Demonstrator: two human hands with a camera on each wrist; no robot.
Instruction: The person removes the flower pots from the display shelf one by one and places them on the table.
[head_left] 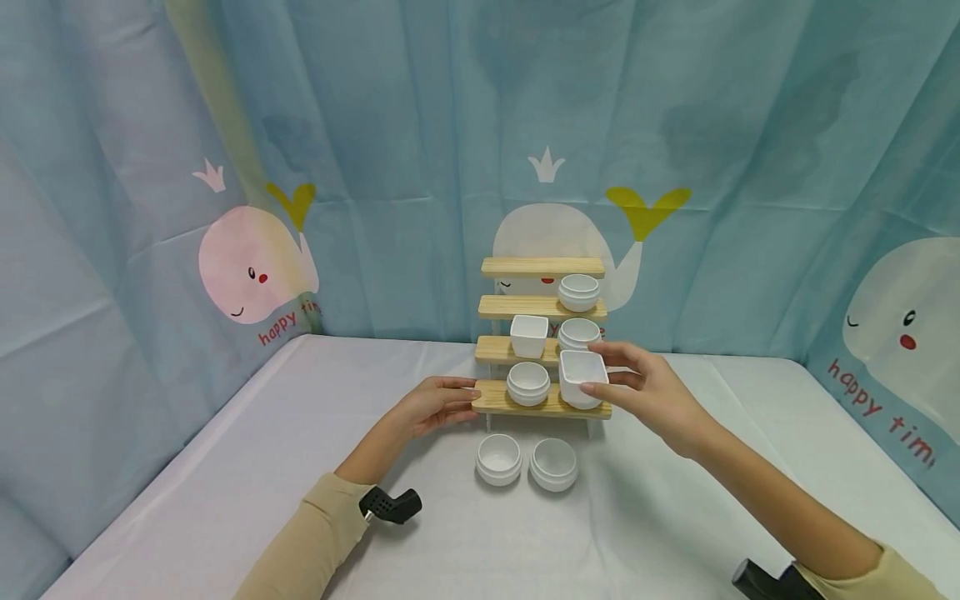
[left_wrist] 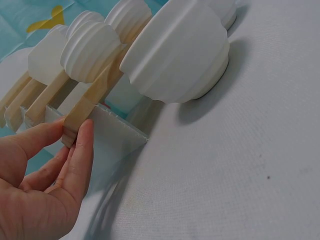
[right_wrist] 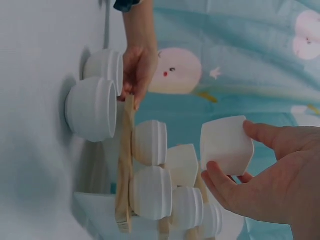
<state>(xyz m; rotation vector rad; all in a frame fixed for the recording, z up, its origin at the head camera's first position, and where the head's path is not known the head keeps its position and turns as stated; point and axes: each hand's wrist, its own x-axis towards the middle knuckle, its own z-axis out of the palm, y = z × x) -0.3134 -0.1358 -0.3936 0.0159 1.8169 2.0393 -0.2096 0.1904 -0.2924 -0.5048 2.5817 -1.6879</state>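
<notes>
Looking down from the head view, my right hand (head_left: 645,387) pinches the square cup (head_left: 582,377) over the right end of the lowest shelf (head_left: 495,400) — best lowered level. Left wrist view: my left hand (left_wrist: 45,185) has straight fingers bracing that shelf's left end. Right wrist view: the cup hangs clear of the wood; keep it upright.

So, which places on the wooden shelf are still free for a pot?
The top step is bare, and the second step is free left of its round pot. The bottom step is crowded: round pot, square pot held by the right hand.
</notes>
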